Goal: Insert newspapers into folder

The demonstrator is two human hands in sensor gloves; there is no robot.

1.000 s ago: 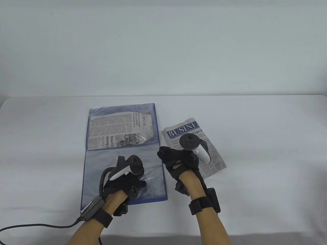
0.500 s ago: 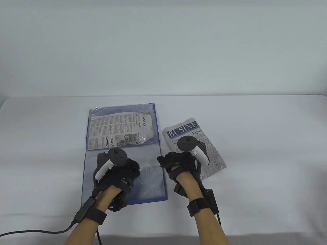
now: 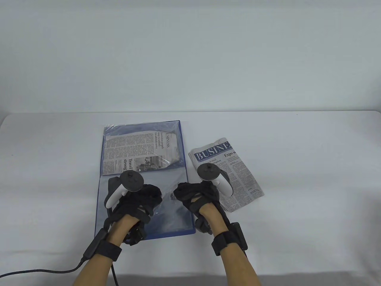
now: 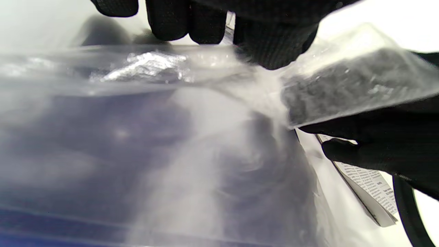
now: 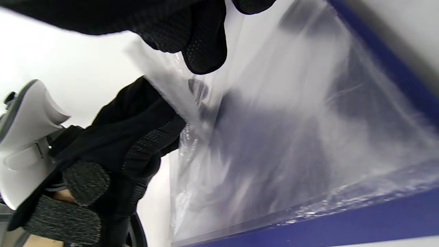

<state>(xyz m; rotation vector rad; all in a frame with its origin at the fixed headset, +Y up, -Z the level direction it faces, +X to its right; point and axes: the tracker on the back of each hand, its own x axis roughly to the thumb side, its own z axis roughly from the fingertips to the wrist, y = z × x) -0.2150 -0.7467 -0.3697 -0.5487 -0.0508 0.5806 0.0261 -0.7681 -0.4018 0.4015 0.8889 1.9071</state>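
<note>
- the blue folder (image 3: 184,134) lies open flat on the white bench (image 3: 312,178), its clear plastic sleeve (image 3: 166,205) lifted at the near half, probably to make a mouth for paper.
- one newspaper (image 3: 140,152) already sits inside the far sleeve, its print sideways under the film.
- the second newspaper (image 3: 235,169), with a blue "busine" masthead, lies loose on the bench just right of the folder, within easy reach for loading.
- the left hand (image 3: 137,202) is over the near sleeve; in the left wrist view its fingertips (image 4: 178,20) pinch the film's upper edge, pulling it up.
- the right hand (image 3: 196,196) is at the folder's right edge, its fingers (image 5: 205,44) curled onto the sleeve's edge from the other side, apparently spreading the opening.
- both hands thus hold plastic, not paper; the loose newspaper is untouched.
</note>
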